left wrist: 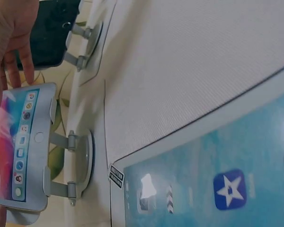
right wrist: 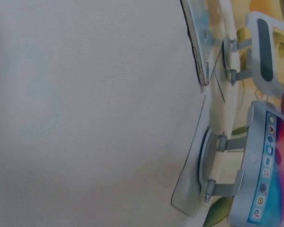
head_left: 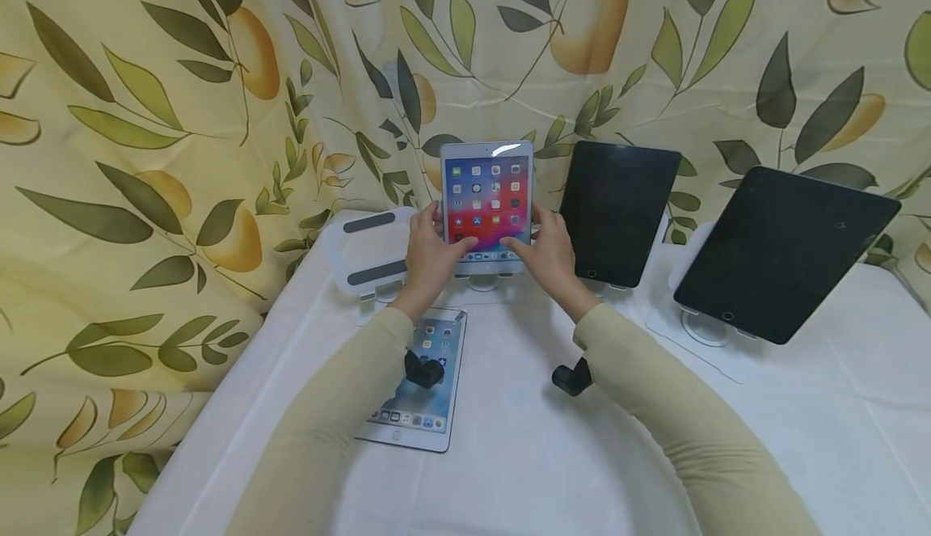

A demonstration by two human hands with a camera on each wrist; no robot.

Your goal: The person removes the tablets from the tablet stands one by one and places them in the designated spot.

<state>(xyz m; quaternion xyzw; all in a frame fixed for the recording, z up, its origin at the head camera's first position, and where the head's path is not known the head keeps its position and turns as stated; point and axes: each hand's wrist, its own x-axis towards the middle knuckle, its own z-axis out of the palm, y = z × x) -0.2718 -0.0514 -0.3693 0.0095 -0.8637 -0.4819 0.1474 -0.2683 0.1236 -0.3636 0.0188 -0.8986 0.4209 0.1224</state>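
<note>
A small tablet (head_left: 486,196) with a lit home screen stands upright on a white stand (head_left: 483,281) at the middle back of the table. My left hand (head_left: 435,246) grips its left edge, thumb on the lower screen. My right hand (head_left: 544,246) grips its right edge the same way. The left wrist view shows this tablet (left wrist: 21,146) seated in the stand's arms (left wrist: 78,163), with fingers (left wrist: 14,56) over its top. It also shows in the right wrist view as the tablet (right wrist: 270,175) on its stand (right wrist: 206,165).
A second lit tablet (head_left: 420,382) lies flat under my left forearm. An empty white stand (head_left: 367,253) is at the back left. Two dark tablets (head_left: 618,213) (head_left: 781,249) lean on stands at the right. White tablecloth (head_left: 524,439), leaf-print curtain (head_left: 182,116) behind.
</note>
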